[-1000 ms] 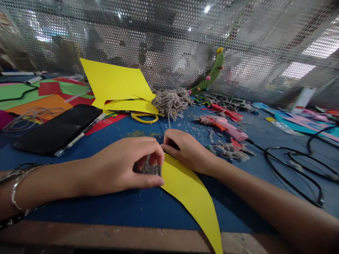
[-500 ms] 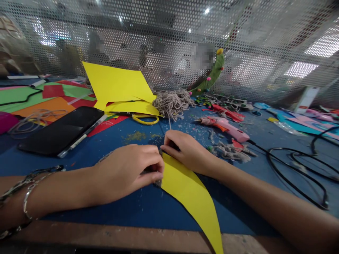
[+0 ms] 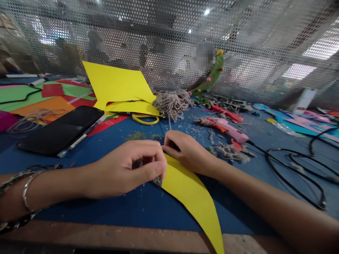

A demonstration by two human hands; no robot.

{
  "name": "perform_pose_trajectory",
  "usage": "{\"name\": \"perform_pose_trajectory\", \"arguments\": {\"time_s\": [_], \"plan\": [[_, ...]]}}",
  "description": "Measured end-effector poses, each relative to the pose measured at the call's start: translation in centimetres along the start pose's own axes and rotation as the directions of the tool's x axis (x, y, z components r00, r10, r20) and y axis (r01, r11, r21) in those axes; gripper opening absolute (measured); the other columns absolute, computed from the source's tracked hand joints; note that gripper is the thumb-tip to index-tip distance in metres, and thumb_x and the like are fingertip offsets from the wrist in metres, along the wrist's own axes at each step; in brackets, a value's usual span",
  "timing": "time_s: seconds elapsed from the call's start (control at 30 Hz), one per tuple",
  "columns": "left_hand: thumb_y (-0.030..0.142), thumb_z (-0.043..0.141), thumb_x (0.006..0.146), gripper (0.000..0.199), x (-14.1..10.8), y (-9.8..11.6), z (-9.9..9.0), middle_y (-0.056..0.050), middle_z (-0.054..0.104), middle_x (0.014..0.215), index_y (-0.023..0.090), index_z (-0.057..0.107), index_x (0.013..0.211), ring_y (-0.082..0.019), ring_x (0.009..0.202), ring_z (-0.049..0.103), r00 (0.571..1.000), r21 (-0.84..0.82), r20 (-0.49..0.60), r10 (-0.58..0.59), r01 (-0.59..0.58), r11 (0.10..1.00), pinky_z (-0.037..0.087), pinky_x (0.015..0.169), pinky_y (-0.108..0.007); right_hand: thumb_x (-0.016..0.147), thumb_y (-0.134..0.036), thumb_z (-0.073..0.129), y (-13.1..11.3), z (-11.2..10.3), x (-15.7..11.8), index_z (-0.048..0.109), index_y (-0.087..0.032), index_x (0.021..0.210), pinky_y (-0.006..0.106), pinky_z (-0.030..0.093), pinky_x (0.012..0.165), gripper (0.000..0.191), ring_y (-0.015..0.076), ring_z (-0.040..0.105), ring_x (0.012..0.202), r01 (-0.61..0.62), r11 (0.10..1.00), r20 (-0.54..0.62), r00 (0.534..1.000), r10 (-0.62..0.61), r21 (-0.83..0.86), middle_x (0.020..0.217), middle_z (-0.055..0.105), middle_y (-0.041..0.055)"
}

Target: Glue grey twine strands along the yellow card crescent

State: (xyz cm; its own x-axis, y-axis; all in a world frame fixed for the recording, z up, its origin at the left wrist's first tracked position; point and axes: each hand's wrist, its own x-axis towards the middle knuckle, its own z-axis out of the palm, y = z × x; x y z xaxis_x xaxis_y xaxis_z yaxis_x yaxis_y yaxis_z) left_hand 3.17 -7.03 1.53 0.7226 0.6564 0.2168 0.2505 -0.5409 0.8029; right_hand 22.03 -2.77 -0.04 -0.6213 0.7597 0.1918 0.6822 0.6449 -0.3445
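Note:
A curved yellow paper piece [image 3: 194, 190] lies on the blue table and reaches past its front edge. Grey cord, seen in part, covers its far end under my fingers. My left hand [image 3: 132, 167] is closed over the left side of that end; what its fingertips pinch is too hidden to name. My right hand [image 3: 185, 150] is closed at the paper's upper edge, its fingers curled around something hidden. From there a thin strand runs back to a tangled heap of grey cord [image 3: 173, 102].
Behind the hands are folded yellow sheets [image 3: 119, 84] and yellow-handled scissors [image 3: 145, 120]. A black phone [image 3: 62, 130] lies left. On the right are a pink glue gun [image 3: 227, 129], its black cable [image 3: 288, 176] and cord scraps [image 3: 229, 151]. A perforated metal screen [image 3: 164, 42] stands behind.
My left hand has lifted and turned slightly, its fingers now curled higher over the paper's end. My right hand and the yellow piece are nearly unmoved.

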Motion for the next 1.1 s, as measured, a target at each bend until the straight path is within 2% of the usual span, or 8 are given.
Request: {"name": "perform_pose_trajectory", "arguments": {"time_s": [0.07, 0.2, 0.37, 0.57, 0.7, 0.83, 0.93, 1.1], "plan": [[0.027, 0.051, 0.083, 0.012, 0.1, -0.7, 0.2, 0.003, 0.049, 0.072, 0.017, 0.053, 0.076, -0.008, 0.061, 0.045, 0.997, 0.138, -0.064, -0.045, 0.053, 0.989, 0.035, 0.056, -0.018, 0.081, -0.020, 0.049, 0.0, -0.1, 0.0, 0.039, -0.018, 0.066, 0.021, 0.028, 0.056, 0.019, 0.0096, 0.038, 0.059, 0.005, 1.000, 0.010, 1.000, -0.005, 0.001, 0.065, 0.046, -0.0012], [0.026, 0.057, 0.079, 0.008, 0.3, -1.6, 0.5, 0.001, 0.053, 0.083, 0.019, 0.058, 0.083, -0.012, 0.075, 0.050, 0.999, 0.382, 0.032, -0.019, 0.006, 0.924, 0.035, 0.066, -0.022, 0.081, -0.020, 0.051, 0.0, -0.1, 0.1, 0.039, -0.018, 0.067, 0.021, 0.028, 0.056, 0.018, 0.0098, 0.038, 0.060, 0.001, 1.000, 0.011, 1.000, -0.001, -0.021, 0.066, 0.047, -0.0010], [0.024, 0.054, 0.083, 0.009, 0.3, -1.3, 0.7, 0.002, 0.053, 0.079, 0.018, 0.058, 0.077, -0.012, 0.076, 0.050, 0.999, 0.379, 0.018, -0.049, 0.039, 0.925, 0.034, 0.067, -0.022, 0.081, -0.020, 0.050, -0.1, -0.1, 0.2, 0.039, -0.018, 0.067, 0.022, 0.027, 0.056, 0.018, 0.0100, 0.038, 0.059, -0.008, 0.999, 0.015, 1.000, 0.008, -0.033, 0.067, 0.047, -0.0009], [0.023, 0.049, 0.086, 0.011, 0.3, -1.5, 0.9, 0.001, 0.051, 0.080, 0.017, 0.053, 0.077, -0.012, 0.073, 0.047, 0.999, 0.368, 0.049, -0.011, -0.008, 0.930, 0.033, 0.066, -0.022, 0.081, -0.020, 0.049, -0.2, -0.2, 0.1, 0.038, -0.018, 0.066, 0.022, 0.027, 0.056, 0.019, 0.0101, 0.038, 0.060, -0.019, 0.999, 0.018, 1.000, 0.019, -0.026, 0.066, 0.046, -0.0009], [0.022, 0.043, 0.089, 0.013, 0.1, -1.0, 0.8, 0.003, 0.048, 0.076, 0.017, 0.047, 0.077, -0.009, 0.066, 0.044, 0.999, 0.252, 0.049, 0.024, -0.036, 0.967, 0.033, 0.061, -0.019, 0.081, -0.021, 0.048, -0.2, -0.2, 0.1, 0.038, -0.018, 0.066, 0.022, 0.027, 0.057, 0.019, 0.0101, 0.038, 0.060, -0.022, 1.000, 0.020, 1.000, 0.022, -0.013, 0.067, 0.046, -0.0010], [0.023, 0.040, 0.089, 0.017, 0.0, -0.4, 0.5, 0.005, 0.041, 0.066, 0.018, 0.041, 0.073, -0.008, 0.057, 0.039, 0.989, 0.107, -0.115, 0.094, -0.082, 0.991, 0.033, 0.054, -0.017, 0.079, -0.018, 0.049, -0.3, -0.1, 0.1, 0.038, -0.018, 0.064, 0.022, 0.026, 0.056, 0.018, 0.0099, 0.037, 0.060, -0.031, 1.000, 0.014, 0.999, 0.031, -0.001, 0.065, 0.046, -0.0016], [0.026, 0.042, 0.087, 0.019, 0.0, -0.2, 0.3, 0.006, 0.038, 0.061, 0.018, 0.041, 0.071, -0.007, 0.051, 0.036, 0.976, -0.005, -0.213, 0.034, -0.036, 0.999, 0.031, 0.048, -0.016, 0.079, -0.019, 0.049, -0.2, 0.0, 0.2, 0.038, -0.018, 0.064, 0.022, 0.026, 0.056, 0.019, 0.0098, 0.037, 0.059, -0.039, 0.999, 0.006, 0.999, 0.039, -0.006, 0.065, 0.046, -0.0017], [0.033, 0.044, 0.085, 0.025, 0.1, -0.4, 0.1, 0.007, 0.036, 0.053, 0.018, 0.038, 0.066, -0.005, 0.042, 0.032, 0.971, -0.153, -0.213, -0.107, 0.075, 0.985, 0.026, 0.039, -0.017, 0.081, -0.021, 0.048, 0.0, 0.1, 0.0, 0.037, -0.018, 0.065, 0.022, 0.027, 0.056, 0.019, 0.0095, 0.036, 0.058, 0.009, 1.000, -0.010, 1.000, -0.009, -0.006, 0.065, 0.045, -0.0016]]}}
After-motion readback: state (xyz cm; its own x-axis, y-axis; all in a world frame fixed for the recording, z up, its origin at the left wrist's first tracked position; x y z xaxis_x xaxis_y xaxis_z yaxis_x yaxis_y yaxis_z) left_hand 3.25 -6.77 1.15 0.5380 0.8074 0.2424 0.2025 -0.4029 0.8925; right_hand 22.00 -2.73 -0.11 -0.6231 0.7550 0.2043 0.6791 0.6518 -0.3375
